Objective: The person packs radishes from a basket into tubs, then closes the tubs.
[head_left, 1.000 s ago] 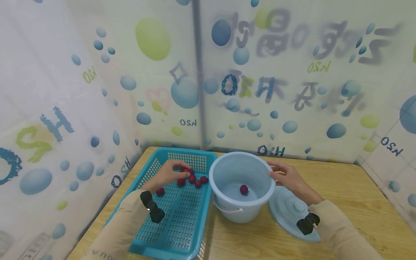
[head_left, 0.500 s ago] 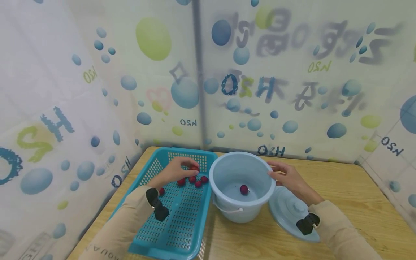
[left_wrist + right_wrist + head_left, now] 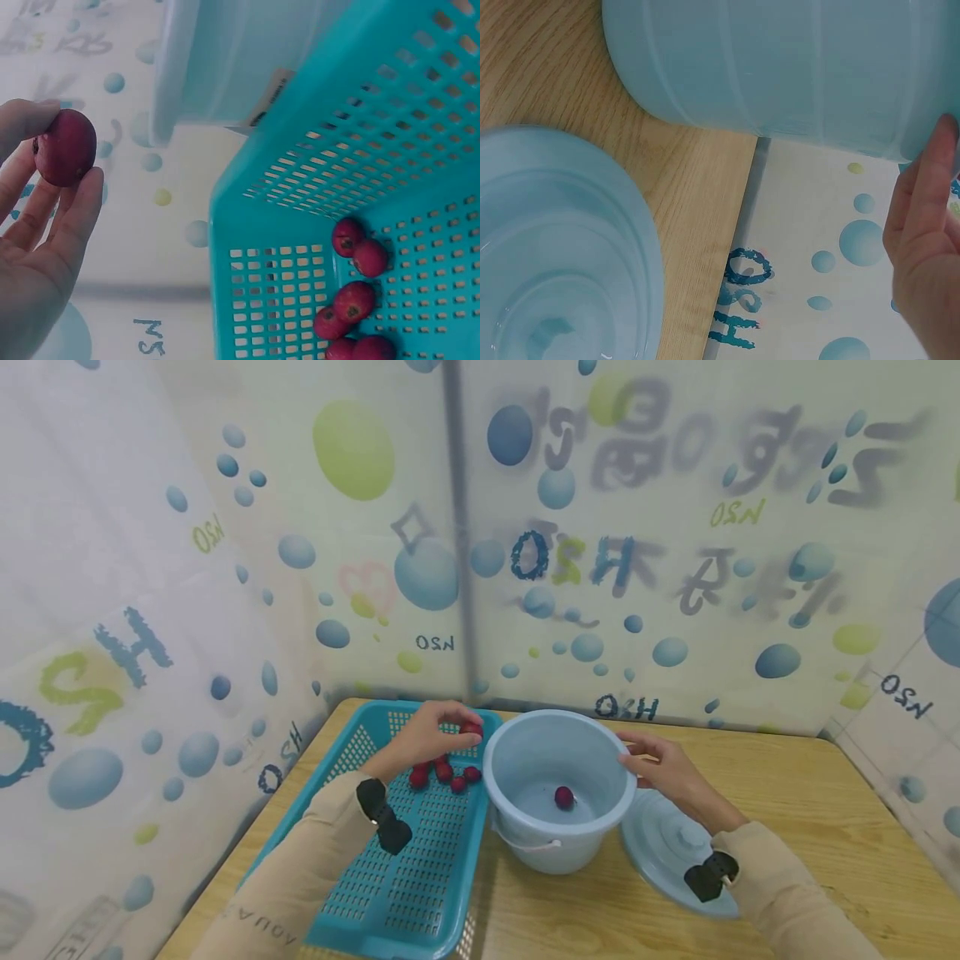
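Hands: left (image 3: 427,735) pinches red fruit (image 3: 471,727) beside bucket (image 3: 558,752).

Wooden table in a curtained corner

A light wooden table (image 3: 787,793) fills the lower frame; behind it, translucent curtain walls (image 3: 675,527) printed with blue and green bubbles and mirrored lettering fill the upper frame, a grey pole (image 3: 459,527) standing upright at centre, under soft, even light.
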Demonstrator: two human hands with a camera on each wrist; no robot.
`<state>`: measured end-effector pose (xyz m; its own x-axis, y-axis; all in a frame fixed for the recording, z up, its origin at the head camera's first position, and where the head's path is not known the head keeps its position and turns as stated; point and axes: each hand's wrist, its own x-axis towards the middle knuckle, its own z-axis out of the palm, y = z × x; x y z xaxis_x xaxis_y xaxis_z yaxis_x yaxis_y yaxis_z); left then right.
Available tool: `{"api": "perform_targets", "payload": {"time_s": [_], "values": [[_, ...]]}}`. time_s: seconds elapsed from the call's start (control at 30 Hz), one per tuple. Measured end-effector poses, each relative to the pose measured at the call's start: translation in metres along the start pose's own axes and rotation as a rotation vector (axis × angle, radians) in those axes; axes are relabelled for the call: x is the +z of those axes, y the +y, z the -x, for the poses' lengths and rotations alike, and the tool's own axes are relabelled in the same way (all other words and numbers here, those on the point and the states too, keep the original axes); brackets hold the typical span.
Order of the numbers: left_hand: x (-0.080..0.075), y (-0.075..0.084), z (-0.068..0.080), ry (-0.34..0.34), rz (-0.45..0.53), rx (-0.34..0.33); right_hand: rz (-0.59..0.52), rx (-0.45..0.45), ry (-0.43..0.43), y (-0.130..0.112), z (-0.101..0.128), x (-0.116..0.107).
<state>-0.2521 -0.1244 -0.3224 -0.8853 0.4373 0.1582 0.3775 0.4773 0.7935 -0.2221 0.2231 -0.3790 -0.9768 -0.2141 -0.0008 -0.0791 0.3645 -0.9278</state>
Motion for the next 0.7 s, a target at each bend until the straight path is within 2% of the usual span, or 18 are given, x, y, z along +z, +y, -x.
{"api": "perform_targets", "payload": {"time_s": [0.1, 0.27, 0.33, 0.4, 0.5, 0.57, 0.7], "values": [[0.000, 0.003, -0.006, 0.013, 0.036, 0.026, -0.010, -0.004, -0.004, 0.001, -0.001, 0.000], [0.005, 0.009, -0.014, 0.019, 0.024, 0.026, -0.013, -0.007, -0.007, 0.002, -0.001, -0.001], [0.007, 0.022, -0.013, 0.013, 0.026, 0.019, -0.015, -0.006, -0.006, 0.001, -0.001, -0.001], [0.011, 0.025, -0.016, 0.008, 0.041, 0.029, -0.013, -0.007, -0.005, 0.000, 0.000, -0.001], [0.018, 0.027, -0.020, -0.002, 0.049, 0.044, -0.008, -0.007, -0.004, -0.001, 0.000, -0.001], [0.023, 0.019, -0.027, -0.003, 0.058, 0.069, -0.007, -0.009, -0.005, -0.001, 0.001, -0.001], [0.032, 0.020, -0.033, -0.016, 0.066, 0.097, -0.010, -0.011, -0.005, -0.001, 0.001, -0.002]]}}
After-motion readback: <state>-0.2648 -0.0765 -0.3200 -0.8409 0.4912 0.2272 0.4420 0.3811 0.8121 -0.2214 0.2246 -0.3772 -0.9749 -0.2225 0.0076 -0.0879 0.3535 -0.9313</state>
